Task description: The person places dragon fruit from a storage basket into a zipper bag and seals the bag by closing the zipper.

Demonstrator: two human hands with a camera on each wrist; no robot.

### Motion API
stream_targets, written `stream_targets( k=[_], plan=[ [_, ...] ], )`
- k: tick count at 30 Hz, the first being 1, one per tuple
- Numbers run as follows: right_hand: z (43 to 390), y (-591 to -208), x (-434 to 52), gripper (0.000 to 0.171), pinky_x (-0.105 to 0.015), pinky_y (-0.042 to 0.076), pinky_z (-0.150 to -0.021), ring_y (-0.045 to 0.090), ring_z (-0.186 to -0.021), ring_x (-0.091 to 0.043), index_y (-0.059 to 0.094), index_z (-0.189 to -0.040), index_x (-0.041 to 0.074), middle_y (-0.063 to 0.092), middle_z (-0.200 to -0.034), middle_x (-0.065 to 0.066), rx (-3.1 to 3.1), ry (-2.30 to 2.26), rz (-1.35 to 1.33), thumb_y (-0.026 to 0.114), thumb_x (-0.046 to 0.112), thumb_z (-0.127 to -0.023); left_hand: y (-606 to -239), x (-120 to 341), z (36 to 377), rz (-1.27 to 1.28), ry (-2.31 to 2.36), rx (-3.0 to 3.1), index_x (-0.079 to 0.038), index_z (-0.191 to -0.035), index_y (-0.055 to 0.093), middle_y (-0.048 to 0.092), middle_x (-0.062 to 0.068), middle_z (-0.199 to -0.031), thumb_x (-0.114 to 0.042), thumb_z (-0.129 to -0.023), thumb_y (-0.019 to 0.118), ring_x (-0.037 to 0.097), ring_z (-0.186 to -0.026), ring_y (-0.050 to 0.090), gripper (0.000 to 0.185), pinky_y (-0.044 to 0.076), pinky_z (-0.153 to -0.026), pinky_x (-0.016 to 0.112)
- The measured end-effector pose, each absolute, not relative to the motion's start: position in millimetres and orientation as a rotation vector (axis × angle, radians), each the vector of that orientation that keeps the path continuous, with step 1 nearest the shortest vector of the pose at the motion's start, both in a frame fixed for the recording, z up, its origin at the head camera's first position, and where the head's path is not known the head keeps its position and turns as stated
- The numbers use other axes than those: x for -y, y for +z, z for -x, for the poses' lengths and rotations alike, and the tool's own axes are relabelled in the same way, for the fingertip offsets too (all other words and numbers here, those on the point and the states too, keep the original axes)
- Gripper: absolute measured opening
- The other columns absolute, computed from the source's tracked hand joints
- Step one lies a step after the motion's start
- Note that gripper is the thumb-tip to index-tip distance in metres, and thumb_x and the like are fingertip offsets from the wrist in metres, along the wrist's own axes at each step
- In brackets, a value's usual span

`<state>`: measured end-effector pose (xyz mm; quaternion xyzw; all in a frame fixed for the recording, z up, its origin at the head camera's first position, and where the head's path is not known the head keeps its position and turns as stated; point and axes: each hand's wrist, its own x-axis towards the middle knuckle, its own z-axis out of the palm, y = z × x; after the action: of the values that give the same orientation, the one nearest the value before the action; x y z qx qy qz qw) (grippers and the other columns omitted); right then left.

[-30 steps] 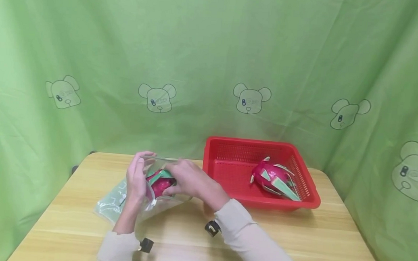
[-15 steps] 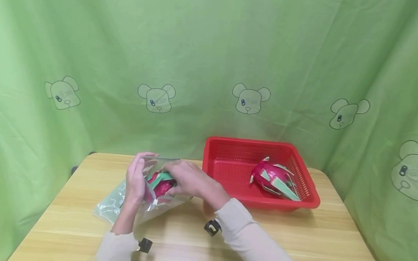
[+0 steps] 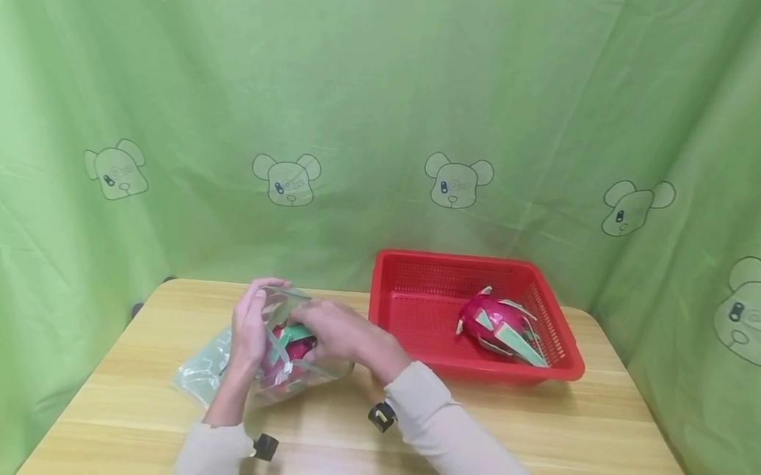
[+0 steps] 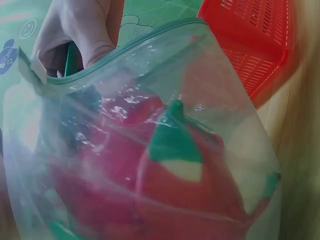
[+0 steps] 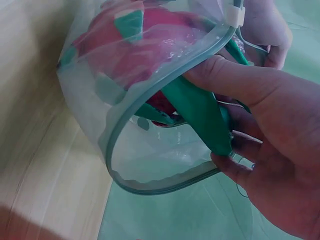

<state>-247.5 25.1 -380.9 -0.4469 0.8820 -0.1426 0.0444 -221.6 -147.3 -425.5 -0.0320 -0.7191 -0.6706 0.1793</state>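
Fingers (image 5: pixel 235 80) of the right hand (image 3: pixel 340 335) grasp a dragon fruit (image 4: pixel 165 185), already inside the clear zip bag (image 5: pixel 150 125). Left hand (image 3: pixel 250 328) pinches the bag's rim, apparently keeping the mouth open. Bag rests on the wooden table (image 3: pixel 538 440). Beyond: red basket (image 3: pixel 418 269), holding a second dragon fruit (image 3: pixel 496 324).

- Dragon fruits: two — one dragon fruit in the bag (image 3: pixel 288 343), one dragon fruit in the basket (image 3: pixel 496 325).
- Clear zip bags: one bag (image 3: pixel 212 369), lying on the worktop (image 3: pixel 538 440).
- Red baskets: one basket (image 3: pixel 418 269).
- Hands: two — left hand (image 3: pixel 248 328), right hand (image 3: pixel 341 330).
- Bear prints on the green curtain (image 3: pixel 391 84): six wholly or partly in the head view.
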Motion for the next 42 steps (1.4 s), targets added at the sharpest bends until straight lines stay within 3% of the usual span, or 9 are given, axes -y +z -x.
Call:
stream_targets(
  k=[16, 31, 38, 42],
  plan=[
    [250.0, -392.0, -19.9, 0.047, -0.017, 0.05, -0.08, 0.056, -0.095, -0.006, 0.072, -0.12, 0.016, 0.067, -0.105, 0.008, -2.637, -0.43, 1.399, 0.092, 0.023, -0.078, -430.0, 144.1, 224.2, 0.084, -1.893, 2.025, -0.003, -0.124, 0.062, 0.068, 0.014, -0.126, -0.018, -0.108, 0.031, 0.032, -0.117, 0.063, 0.038, 0.046, -0.103, 0.061],
    [241.8, -388.2, -35.6, 0.054, -0.019, 0.054, -0.087, 0.064, -0.103, -0.008, 0.068, -0.132, 0.015, 0.07, -0.121, 0.006, -2.634, -0.718, 1.267, 0.088, 0.012, -0.082, -430.3, 146.0, 223.8, 0.105, -1.915, 2.025, -0.003, -0.125, 0.061, 0.067, 0.016, -0.128, -0.02, -0.109, 0.031, 0.034, -0.119, 0.062, 0.038, 0.043, -0.105, 0.064],
    [239.9, -387.4, -54.9, 0.049, -0.035, 0.053, -0.102, 0.064, -0.12, -0.02, 0.067, -0.134, 0.011, 0.069, -0.129, -0.002, -2.756, -0.868, 1.172, 0.081, 0.002, -0.087, -429.2, 146.1, 223.2, 0.11, -1.898, 2.023, -0.002, -0.124, 0.061, 0.067, 0.018, -0.127, -0.019, -0.109, 0.03, 0.036, -0.118, 0.062, 0.039, 0.042, -0.105, 0.066],
    [237.7, -396.3, -66.0, 0.045, -0.04, 0.053, -0.102, 0.063, -0.122, -0.024, 0.067, -0.132, 0.008, 0.069, -0.13, -0.006, -2.905, -1.022, 1.041, 0.078, 0.001, -0.089, -428.6, 147.2, 224.1, 0.11, -1.895, 2.017, -0.003, -0.124, 0.061, 0.067, 0.016, -0.126, -0.02, -0.11, 0.03, 0.035, -0.117, 0.062, 0.039, 0.043, -0.105, 0.066]
  ],
)
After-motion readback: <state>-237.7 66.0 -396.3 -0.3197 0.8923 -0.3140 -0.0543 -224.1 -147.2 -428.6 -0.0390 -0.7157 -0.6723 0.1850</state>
